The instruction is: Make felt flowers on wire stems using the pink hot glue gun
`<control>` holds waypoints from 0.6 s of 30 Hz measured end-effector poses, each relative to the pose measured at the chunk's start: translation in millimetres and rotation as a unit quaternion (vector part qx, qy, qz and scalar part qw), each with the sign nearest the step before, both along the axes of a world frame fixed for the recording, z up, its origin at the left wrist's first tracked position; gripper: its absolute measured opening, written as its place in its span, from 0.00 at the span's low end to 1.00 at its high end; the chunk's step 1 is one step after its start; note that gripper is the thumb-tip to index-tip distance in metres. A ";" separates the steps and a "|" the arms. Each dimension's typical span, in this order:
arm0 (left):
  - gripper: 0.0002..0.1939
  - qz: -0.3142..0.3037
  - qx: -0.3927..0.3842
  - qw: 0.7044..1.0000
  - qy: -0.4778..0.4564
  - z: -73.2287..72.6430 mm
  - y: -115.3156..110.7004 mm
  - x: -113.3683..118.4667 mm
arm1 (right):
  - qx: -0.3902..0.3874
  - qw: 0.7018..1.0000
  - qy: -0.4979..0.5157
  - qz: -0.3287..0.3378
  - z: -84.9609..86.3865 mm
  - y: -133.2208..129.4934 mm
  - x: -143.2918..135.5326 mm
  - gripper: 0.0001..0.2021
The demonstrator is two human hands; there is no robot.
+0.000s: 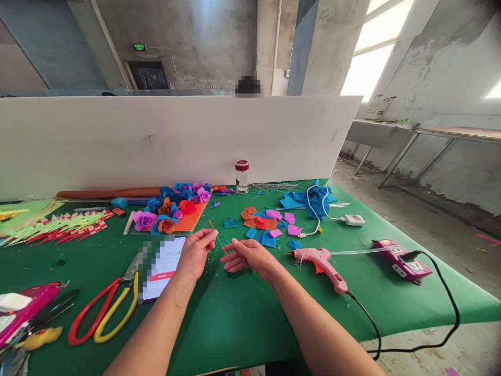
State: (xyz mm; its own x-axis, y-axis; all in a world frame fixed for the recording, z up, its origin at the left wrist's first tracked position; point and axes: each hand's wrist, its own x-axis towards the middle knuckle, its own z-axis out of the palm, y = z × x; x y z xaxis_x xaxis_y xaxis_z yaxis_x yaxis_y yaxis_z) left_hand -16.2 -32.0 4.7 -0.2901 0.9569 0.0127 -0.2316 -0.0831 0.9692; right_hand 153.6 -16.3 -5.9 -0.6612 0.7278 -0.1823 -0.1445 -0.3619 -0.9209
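Observation:
Between my two hands a thin wire (223,246) slants down to the right, with a small orange-brown piece (211,224) at its upper end. My left hand (199,251) pinches the wire just below that piece. The lower part of the wire crosses the fingers of my right hand (245,257), which are spread, palm turned up. Beyond my hands lie cut petals (261,223) in orange, blue, red and purple. A pink glue gun (319,263) rests to the right of my right hand. Finished paper roses (166,225) are grouped at the back left.
Red-and-yellow scissors (135,284) and a lit phone (166,266) lie left of my left forearm. A lidded jar (241,177) stands by the white board (176,141). At the right are a pink power strip (403,261), its black cable and a white charger (354,220).

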 end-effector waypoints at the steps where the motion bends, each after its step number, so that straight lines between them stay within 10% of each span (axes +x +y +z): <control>1: 0.13 0.001 -0.001 1.000 0.004 0.4 -0.2 0.3 | 0.005 1.000 -0.001 0.005 0.0 0.1 0.2 0.21; 18: 0.12 -0.086 -0.010 0.994 0.066 1.5 -4.4 7.4 | 0.044 0.998 0.021 -0.036 -6.2 -2.1 -5.8 0.23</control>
